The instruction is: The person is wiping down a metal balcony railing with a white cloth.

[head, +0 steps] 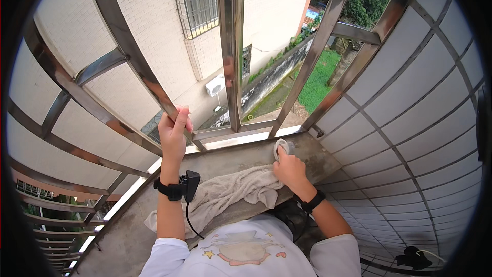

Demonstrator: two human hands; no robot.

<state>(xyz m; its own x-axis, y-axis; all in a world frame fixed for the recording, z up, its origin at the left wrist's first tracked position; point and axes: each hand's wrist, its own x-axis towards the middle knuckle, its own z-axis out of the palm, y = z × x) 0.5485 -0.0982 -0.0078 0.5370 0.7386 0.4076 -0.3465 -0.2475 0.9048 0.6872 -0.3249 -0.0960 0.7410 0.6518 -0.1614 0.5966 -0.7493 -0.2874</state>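
Note:
My left hand (173, 129) is closed around a metal bar (148, 84) of the window grille, low down near the sill. With my right hand (291, 169) I grip one end of a pale towel (246, 182), and a loop of its cloth sticks out past my fingers toward the foot of the grille. The rest of the towel trails to the left in loose folds over the concrete ledge (219, 163), passing beneath my left forearm. Part of the ledge near my right fingertips looks darker.
White wall tiles (415, 138) rise on the right, with a small dark fitting (318, 130) by the grille's corner. Beyond the bars stand a brick-faced building (153, 15) and an air-conditioner unit (215, 85). A black device (191, 185) with a cable is strapped to my left wrist.

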